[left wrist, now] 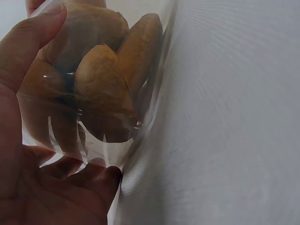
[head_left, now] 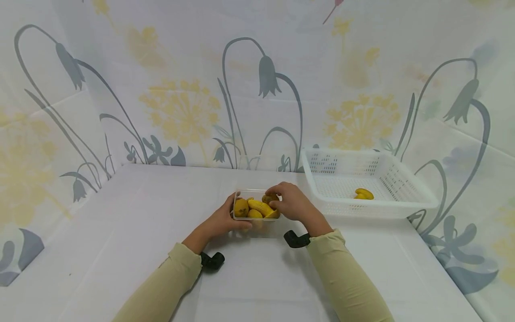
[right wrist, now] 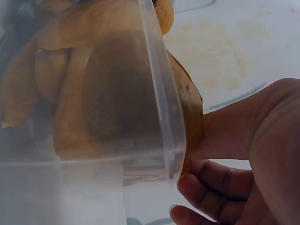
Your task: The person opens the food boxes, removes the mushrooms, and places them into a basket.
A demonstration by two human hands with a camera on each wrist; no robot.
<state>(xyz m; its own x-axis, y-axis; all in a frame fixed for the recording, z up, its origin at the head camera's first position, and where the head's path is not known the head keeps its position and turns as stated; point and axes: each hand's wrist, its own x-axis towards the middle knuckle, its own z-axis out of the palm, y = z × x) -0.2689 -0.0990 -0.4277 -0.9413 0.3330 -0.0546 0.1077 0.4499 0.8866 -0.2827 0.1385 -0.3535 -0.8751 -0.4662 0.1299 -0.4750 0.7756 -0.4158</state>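
A clear plastic box (head_left: 257,219) stands on the table in front of me, filled with several yellow and brownish fruits (left wrist: 101,89). My left hand (head_left: 220,221) grips the box at its left side; in the left wrist view the thumb lies on one wall and the fingers curl around another. At the back right corner my right hand (head_left: 293,203) pinches a mottled brownish-yellow oval fruit (right wrist: 187,93), partly above the rim. A curved yellow fruit like a banana (head_left: 260,207) lies across the middle. The lower fruits are partly hidden.
A white perforated basket (head_left: 372,206) stands at the right rear with a couple of yellow fruits (head_left: 364,194) in it. White cloth covers the table (head_left: 132,232). A flower-printed curtain (head_left: 185,58) hangs behind and at the sides.
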